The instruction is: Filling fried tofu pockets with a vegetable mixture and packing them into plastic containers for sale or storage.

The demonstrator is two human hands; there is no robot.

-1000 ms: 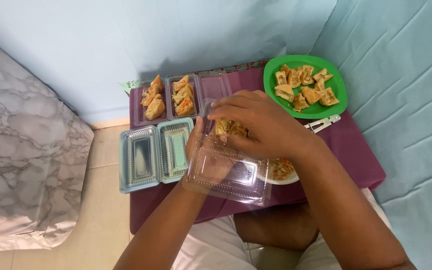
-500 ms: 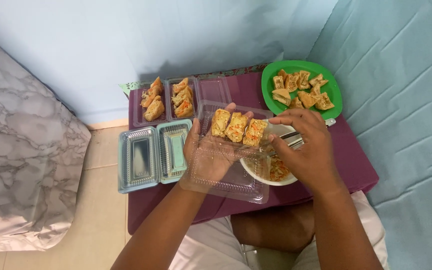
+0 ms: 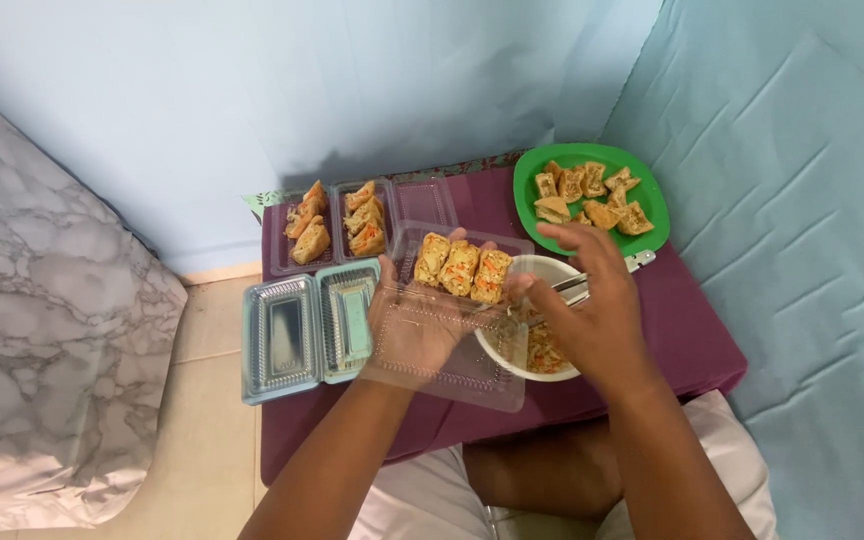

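Clear plastic clamshell box (image 3: 452,330) with three filled pieces rests in the cupped left hand (image 3: 417,325); beside it, the right hand (image 3: 597,315) hovers spread over a white bowl (image 3: 552,272).

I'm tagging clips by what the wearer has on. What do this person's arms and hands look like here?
Both forearms are bare to the frame's bottom edge: no sleeves, gloves or watch show. The left hand and right hand carry no visible rings or bracelets. Light-coloured shorts cover the lap below.

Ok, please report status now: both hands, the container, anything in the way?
Left hand holds clear clamshell container, three stuffed tofu pieces inside. Right hand over white bowl, empty. Nothing blocking.
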